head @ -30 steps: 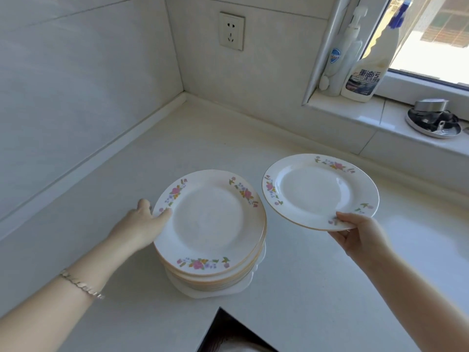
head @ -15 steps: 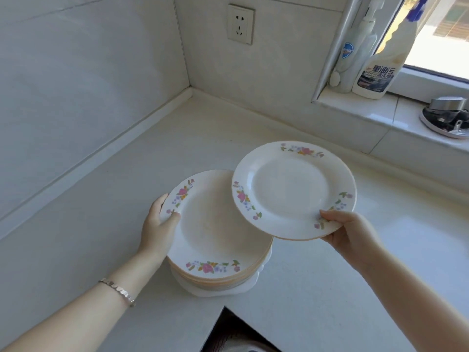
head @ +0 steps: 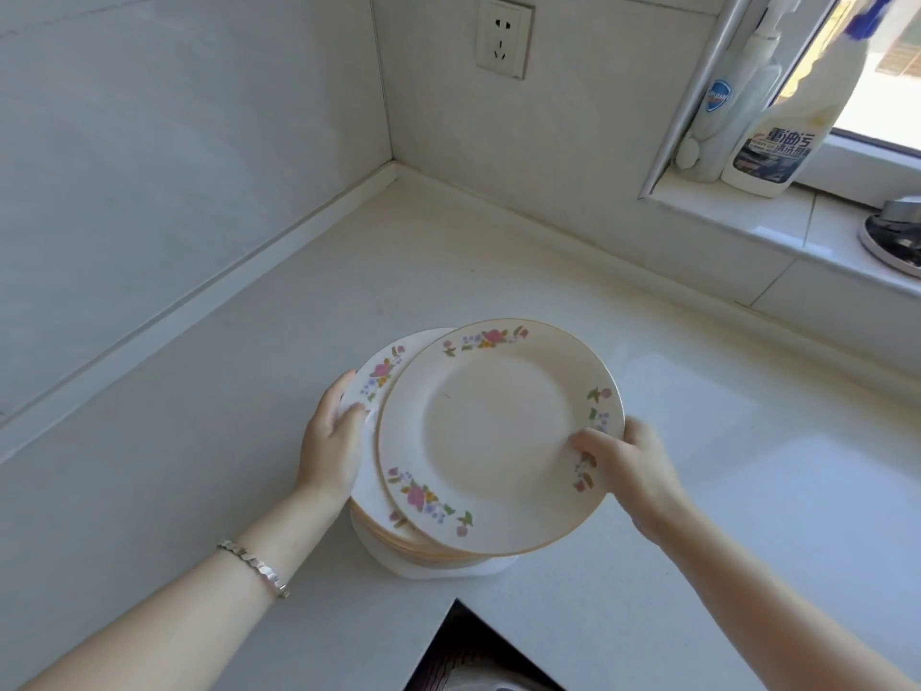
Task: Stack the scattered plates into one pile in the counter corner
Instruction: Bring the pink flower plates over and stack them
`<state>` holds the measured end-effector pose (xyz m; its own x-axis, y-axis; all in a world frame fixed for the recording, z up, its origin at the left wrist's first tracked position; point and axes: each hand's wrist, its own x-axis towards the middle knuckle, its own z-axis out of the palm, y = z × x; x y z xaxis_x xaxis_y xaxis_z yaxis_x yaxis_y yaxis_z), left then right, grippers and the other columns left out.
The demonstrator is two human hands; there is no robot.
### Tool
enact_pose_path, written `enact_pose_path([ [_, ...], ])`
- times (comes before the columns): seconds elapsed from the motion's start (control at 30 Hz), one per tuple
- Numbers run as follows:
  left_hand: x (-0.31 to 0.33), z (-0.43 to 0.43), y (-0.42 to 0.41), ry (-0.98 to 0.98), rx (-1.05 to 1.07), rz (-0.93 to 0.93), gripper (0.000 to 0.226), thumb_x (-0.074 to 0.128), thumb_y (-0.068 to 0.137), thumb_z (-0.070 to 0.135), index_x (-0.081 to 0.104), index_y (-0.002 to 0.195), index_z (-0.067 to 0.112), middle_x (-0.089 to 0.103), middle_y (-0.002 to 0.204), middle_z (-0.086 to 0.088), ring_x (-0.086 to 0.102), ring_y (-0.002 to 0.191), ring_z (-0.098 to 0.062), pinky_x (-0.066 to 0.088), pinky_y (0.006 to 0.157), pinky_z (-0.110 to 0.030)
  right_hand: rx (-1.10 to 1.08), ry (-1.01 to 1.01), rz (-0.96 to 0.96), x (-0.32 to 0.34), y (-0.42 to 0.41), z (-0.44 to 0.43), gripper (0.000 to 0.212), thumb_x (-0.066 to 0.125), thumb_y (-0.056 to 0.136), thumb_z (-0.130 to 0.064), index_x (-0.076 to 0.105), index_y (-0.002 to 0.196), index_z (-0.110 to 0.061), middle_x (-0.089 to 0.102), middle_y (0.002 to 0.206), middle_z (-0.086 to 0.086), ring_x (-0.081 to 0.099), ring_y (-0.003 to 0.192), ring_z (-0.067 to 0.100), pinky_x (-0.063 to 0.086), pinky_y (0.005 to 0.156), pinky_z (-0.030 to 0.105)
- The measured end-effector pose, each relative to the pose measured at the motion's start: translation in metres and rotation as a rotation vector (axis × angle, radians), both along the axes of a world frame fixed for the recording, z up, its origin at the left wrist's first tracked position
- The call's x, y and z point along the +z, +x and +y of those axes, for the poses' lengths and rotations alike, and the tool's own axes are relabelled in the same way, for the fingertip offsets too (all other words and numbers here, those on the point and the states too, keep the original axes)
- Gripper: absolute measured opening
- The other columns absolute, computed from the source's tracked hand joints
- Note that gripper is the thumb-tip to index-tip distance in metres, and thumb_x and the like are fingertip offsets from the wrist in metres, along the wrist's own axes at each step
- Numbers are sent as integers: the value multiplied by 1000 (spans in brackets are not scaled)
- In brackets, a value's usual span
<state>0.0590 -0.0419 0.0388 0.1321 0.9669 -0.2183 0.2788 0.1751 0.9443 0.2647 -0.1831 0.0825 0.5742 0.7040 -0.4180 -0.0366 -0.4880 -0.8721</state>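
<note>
A pile of floral-rimmed white plates (head: 381, 371) stands on the pale counter (head: 249, 391) near its front edge. My left hand (head: 331, 441) grips the pile's left rim. My right hand (head: 623, 461) pinches the right rim of one more floral plate (head: 498, 431), which lies tilted over the pile, shifted a little to the right of it. Whether it rests on the pile or hovers just above, I cannot tell. The counter corner (head: 393, 167) lies further back, apart from the pile.
A wall socket (head: 503, 37) sits above the corner. On the window sill (head: 747, 221) at the right stand a pump bottle (head: 732, 102) and a spray cleaner bottle (head: 792, 127), with a metal lid (head: 897, 236) beside them. A dark cut-out (head: 478, 650) opens in the counter's front edge.
My right hand has carried the single plate leftward and down, from beside the pile to right over it. My left hand stays on the pile's left rim.
</note>
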Motion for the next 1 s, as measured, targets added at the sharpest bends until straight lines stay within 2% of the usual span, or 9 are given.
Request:
enact_pose_path([
  [0.17, -5, 4, -3, 18, -25, -6, 41, 33, 100, 23, 43, 139, 14, 45, 145, -2, 38, 136, -16, 28, 110, -27, 125, -160, -277, -10, -7, 5, 16, 53, 80, -18, 46, 94, -13, 62, 73, 5, 51, 32, 11, 42, 38, 24],
  [0.3, -6, 7, -6, -7, -75, -31, 43, 32, 101, 27, 41, 141, 15, 45, 144, -2, 40, 134, -17, 30, 110, -29, 221, -278, -443, -17, -19, 8, 29, 50, 82, -32, 46, 104, -14, 67, 79, 11, 60, 60, 29, 49, 53, 33],
  [0.47, -3, 8, -6, -43, -73, -39, 43, 33, 100, 27, 42, 140, 15, 48, 142, -2, 45, 130, -18, 33, 106, -29, 300, -425, -710, -11, -13, 15, 40, 46, 85, -46, 51, 113, -18, 67, 97, 6, 61, 92, 28, 47, 69, 31],
  [0.57, -4, 7, -5, -30, -52, -48, 42, 33, 100, 25, 43, 139, 14, 49, 140, -2, 45, 129, -17, 33, 105, -27, 139, -208, -403, -16, -7, 33, 57, 48, 89, -41, 36, 140, -20, 49, 132, 6, 51, 116, 23, 43, 94, 34],
  [0.67, -1, 5, -3, -19, -38, -69, 40, 32, 101, 22, 44, 138, 14, 50, 133, 2, 45, 124, -12, 32, 101, -24, -21, -32, 51, -25, -11, 47, 47, 43, 93, -36, 39, 139, -24, 53, 131, 3, 53, 108, 19, 43, 95, 34],
  [0.8, 0, 3, -2, 4, -22, -23, 39, 33, 100, 22, 46, 136, 14, 52, 132, 1, 47, 121, -13, 33, 100, -24, -99, 35, 40, -36, -15, 52, 37, 34, 97, -33, 52, 129, -27, 59, 121, 1, 55, 109, 18, 44, 96, 37],
  [0.87, 6, 4, -1, 46, -59, 182, 36, 33, 100, 26, 49, 130, 16, 56, 123, 1, 50, 109, -15, 35, 89, -26, -88, 52, 56, -38, -12, 52, 36, 34, 98, -33, 52, 129, -28, 60, 119, 0, 55, 109, 18, 45, 96, 37],
  [0.93, 14, 8, 1, 142, -172, 587, 38, 31, 98, 33, 48, 124, 11, 58, 120, -8, 52, 104, -26, 37, 82, -32, -24, 59, 117, -38, -7, 49, 36, 34, 98, -33, 50, 131, -29, 59, 122, -3, 54, 112, 17, 45, 97, 34],
  [1.0, 21, 15, 9, 253, -282, 907, 50, 31, 97, 38, 40, 131, 3, 51, 130, -19, 47, 119, -35, 36, 95, -40, 66, 32, 198, -38, 2, 45, 36, 35, 98, -35, 49, 130, -31, 58, 123, -6, 54, 114, 14, 42, 99, 30],
])
